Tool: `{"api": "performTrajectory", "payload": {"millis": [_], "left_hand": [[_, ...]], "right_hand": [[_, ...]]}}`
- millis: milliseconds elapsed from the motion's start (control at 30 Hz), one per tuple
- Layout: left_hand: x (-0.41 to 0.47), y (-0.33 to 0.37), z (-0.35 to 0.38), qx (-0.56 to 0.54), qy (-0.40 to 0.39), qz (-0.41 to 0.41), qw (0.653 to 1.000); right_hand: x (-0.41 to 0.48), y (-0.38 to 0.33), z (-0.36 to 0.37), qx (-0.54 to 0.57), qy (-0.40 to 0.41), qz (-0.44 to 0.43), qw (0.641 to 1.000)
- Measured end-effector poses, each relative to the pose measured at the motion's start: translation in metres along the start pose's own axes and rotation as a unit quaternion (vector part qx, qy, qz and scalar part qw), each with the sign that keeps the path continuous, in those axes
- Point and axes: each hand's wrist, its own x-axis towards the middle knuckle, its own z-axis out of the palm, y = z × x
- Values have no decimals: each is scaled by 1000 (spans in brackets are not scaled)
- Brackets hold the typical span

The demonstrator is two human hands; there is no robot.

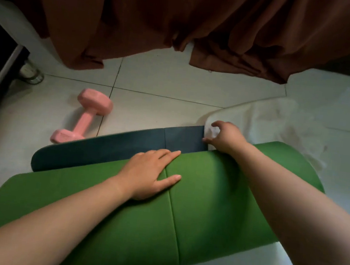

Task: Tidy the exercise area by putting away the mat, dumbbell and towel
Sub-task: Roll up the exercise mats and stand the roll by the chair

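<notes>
- The mat (216, 203) is lying on the floor (164, 82) in front of the person. Its green face is bulging over in a wide curve, and a strip of its dark face is lying flat beyond that, so by my reading it is only partly gathered up and is not yet put away.
- The left grip (151, 173) is pressing flat on the green curve near its far edge, fingers straight and released, grasping nothing.
- The right grip (224, 138) is reaching to where the towel (281, 123) is overlapping the mat's dark strip. Its fingers are curling there and seem to be pinching the towel's edge.
- The towel is lying spread and rumpled on the floor to the right, partly over the mat, so it is still waiting to be cleared.
- The dumbbell (83, 116) is lying on the floor just beyond the mat's left end, with nothing touching it.
- Judging from this, the task is sitting at an early stage: none of the three things is stored, and no storage place is showing.
</notes>
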Motion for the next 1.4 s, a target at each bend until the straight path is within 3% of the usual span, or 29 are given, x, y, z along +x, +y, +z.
{"api": "performTrajectory", "payload": {"millis": [167,267,433,567,667,833,967,1067,1133,1233,1400], "left_hand": [[-1,3,-3,-18,1,0,1000],[-2,7,0,-11,8,-7,1000],[-10,14,-1,0,-1,-10,1000],[-20,25,-4,9,-8,-13,1000],[-27,31,-4,16,-19,-20,999],[-31,37,-4,8,-39,-26,999],[-32,38,-10,-5,-38,-30,999],[-34,39,-10,-10,-38,-30,999],[-34,39,-8,-7,-30,-30,999],[-32,38,-7,-3,-27,-28,999],[-31,36,-12,8,-30,-48,998]], "right_hand": [[20,5,5,-42,-24,20,999],[28,9,11,-53,2,49,997],[12,19,-6,96,73,54,991],[-1,31,-49,256,126,44,958],[-9,31,-91,303,165,29,938],[-23,-10,-165,397,274,-39,875],[-28,-62,-190,441,290,-125,840],[-22,-84,-171,416,290,-142,850],[-12,-84,-144,380,268,-115,878],[-8,-72,-95,294,196,-66,933],[-31,-54,-21,249,75,-92,961]]}}
